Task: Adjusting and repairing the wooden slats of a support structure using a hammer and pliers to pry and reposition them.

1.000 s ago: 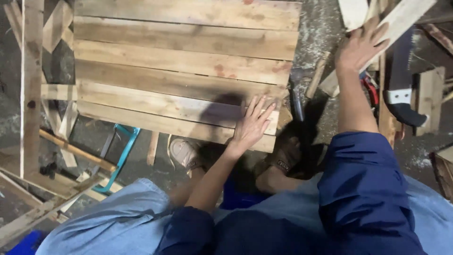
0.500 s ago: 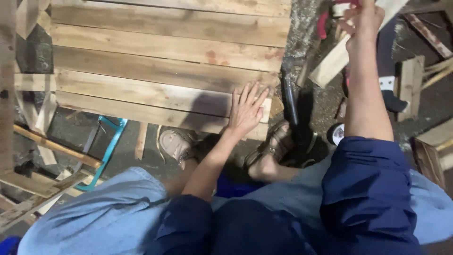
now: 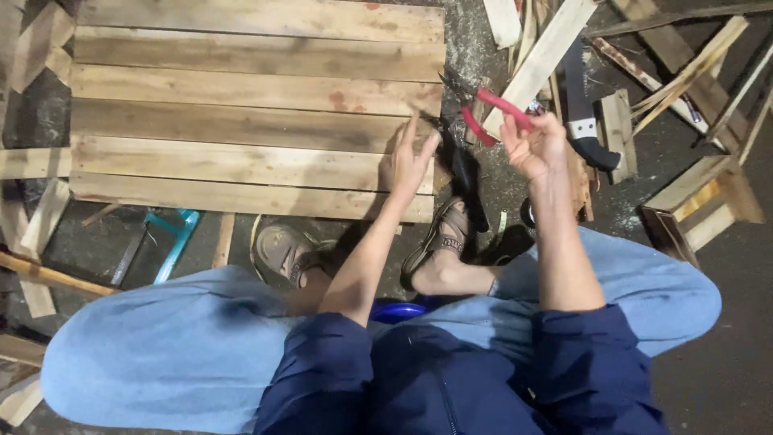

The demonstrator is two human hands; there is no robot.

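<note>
The left hand (image 3: 409,161) is laid flat, fingers spread wide, on the near right corner of the slatted wooden panel (image 3: 241,113), apparently to steady it on the floor. Red-handled pliers (image 3: 487,113) are gripped in the closed fingers of the raised right hand (image 3: 538,149), just beyond the panel's right edge. No packages, labels or signs are legible; a black-handled saw (image 3: 584,109) lies among loose wood offcuts (image 3: 539,60).

We see red-handled pliers (image 3: 489,114) held up just beyond the right end of the wooden slat panel (image 3: 241,113), their handles spread apart and tilted, the dark metal head pointing toward the panel's corner. The panel lies flat on the floor, made of pale horizontal boards set side by side.
</note>
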